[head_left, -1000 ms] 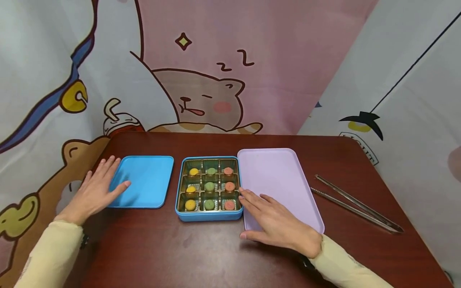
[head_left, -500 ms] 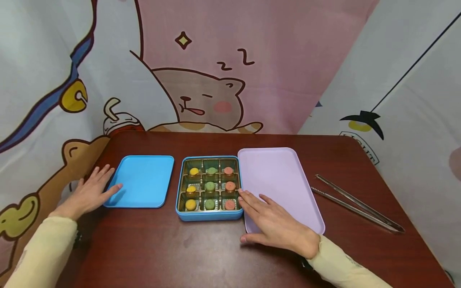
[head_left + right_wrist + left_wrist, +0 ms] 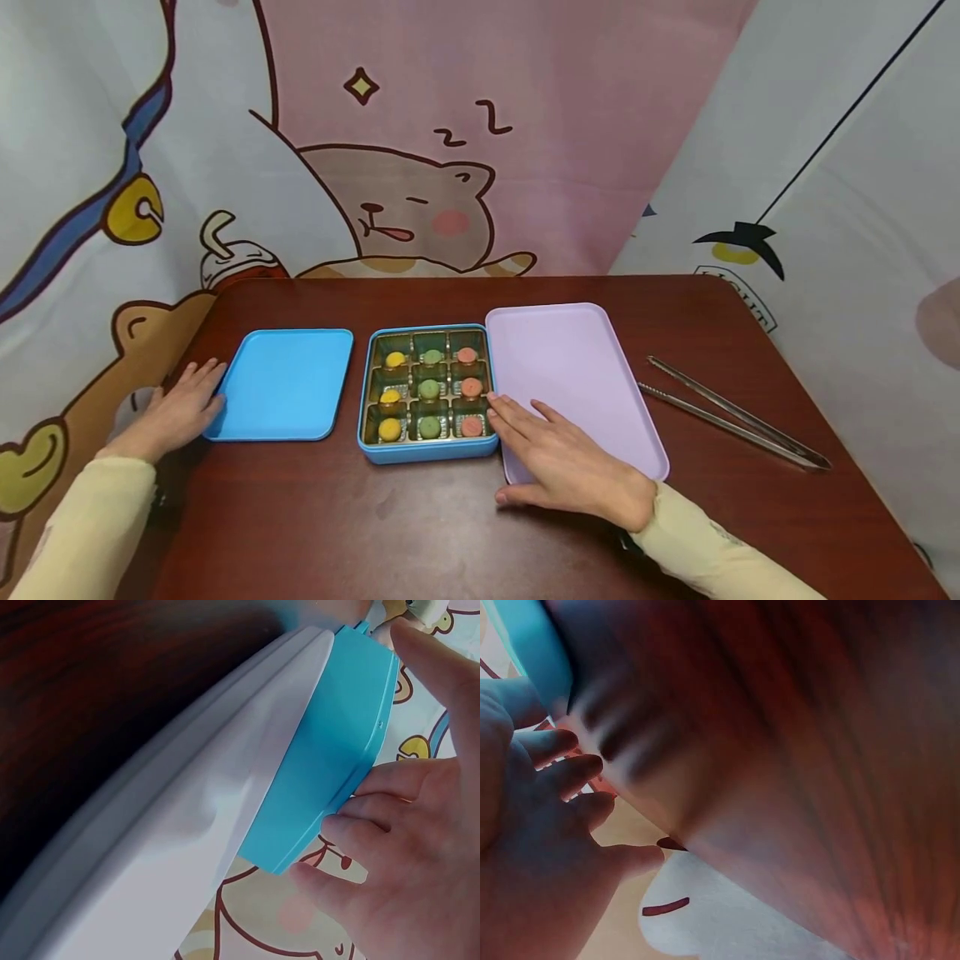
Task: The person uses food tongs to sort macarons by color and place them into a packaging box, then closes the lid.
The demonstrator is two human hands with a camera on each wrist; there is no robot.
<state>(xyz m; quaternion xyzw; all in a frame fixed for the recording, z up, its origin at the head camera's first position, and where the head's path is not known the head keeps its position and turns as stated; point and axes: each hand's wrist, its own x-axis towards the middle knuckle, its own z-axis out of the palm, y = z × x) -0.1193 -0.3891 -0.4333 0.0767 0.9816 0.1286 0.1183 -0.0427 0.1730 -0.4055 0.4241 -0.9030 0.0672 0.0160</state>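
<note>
A blue box (image 3: 427, 451) sits mid-table, its gold divided insert holding small round yellow, green and pink macaron-like pieces (image 3: 429, 389), one per compartment. My right hand (image 3: 566, 462) lies with straight fingers over the lilac tray (image 3: 570, 367), fingertips at the box's right side. In the right wrist view, its fingers reach along the blue box wall (image 3: 330, 727). My left hand (image 3: 168, 417) is at the left edge of a flat blue lid or tray (image 3: 281, 383), fingers extended. In the left wrist view, the thumb side of that hand (image 3: 540, 810) meets the blue rim (image 3: 544, 660).
Metal tongs (image 3: 738, 421) lie at the right of the brown table (image 3: 420, 525), arms spread toward the lilac tray. A printed cartoon curtain (image 3: 405, 200) hangs behind and beside the table edges.
My left hand has drawn back leftward and down from over the blue lid to its left edge. The right hand stays at the box. The head view has shifted slightly.
</note>
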